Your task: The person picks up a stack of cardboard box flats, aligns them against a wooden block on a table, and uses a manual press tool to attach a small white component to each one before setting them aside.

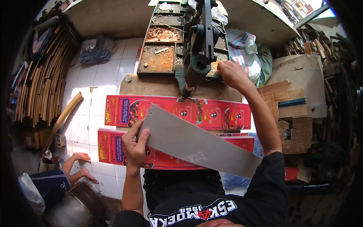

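Observation:
My left hand (pixel 135 145) grips one end of a long grey strip (pixel 200 142), thumb on top. A small round hole shows near that end's corner. The strip slants down to the right, its far end by my right upper arm. Beneath it lie red printed strips, an upper row (pixel 215 113) and a nearer row (pixel 242 143). My right hand (pixel 232 73) is closed over a divided metal tray (pixel 175 60), to the right of the hand press (pixel 194 70). Its fingertips are partly hidden, and I cannot make out what they hold. The press stands just beyond the upper row.
Small loose bits lie in the tray's compartments. Stacked brown boards (pixel 41 83) lean at the left, near a cardboard tube (pixel 66 113). Another person's bare feet (pixel 85 166) and a metal pot (pixel 81 206) are at lower left. Cut cardboard (pixel 297 113) and sacks (pixel 245 56) stand right.

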A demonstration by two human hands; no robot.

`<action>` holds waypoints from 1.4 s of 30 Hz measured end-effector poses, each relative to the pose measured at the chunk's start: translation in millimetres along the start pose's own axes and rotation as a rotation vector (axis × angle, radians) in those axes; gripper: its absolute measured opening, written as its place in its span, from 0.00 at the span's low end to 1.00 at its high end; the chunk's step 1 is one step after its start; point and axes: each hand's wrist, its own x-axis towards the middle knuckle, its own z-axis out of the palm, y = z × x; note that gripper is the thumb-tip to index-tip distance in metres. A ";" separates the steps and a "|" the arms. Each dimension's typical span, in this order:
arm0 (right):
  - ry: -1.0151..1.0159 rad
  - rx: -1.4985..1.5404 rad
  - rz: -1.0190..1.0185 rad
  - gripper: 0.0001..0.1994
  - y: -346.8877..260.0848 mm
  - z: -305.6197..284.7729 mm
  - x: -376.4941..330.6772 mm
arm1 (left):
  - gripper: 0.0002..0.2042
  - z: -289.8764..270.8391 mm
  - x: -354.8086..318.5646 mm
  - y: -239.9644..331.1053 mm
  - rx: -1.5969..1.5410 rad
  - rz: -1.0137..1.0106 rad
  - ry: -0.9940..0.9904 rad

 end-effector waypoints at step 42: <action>-0.477 1.135 0.092 0.17 -91.3 -55.1 -167.7 | 0.24 -19.9 -9.0 10.8 -0.170 -0.100 -0.136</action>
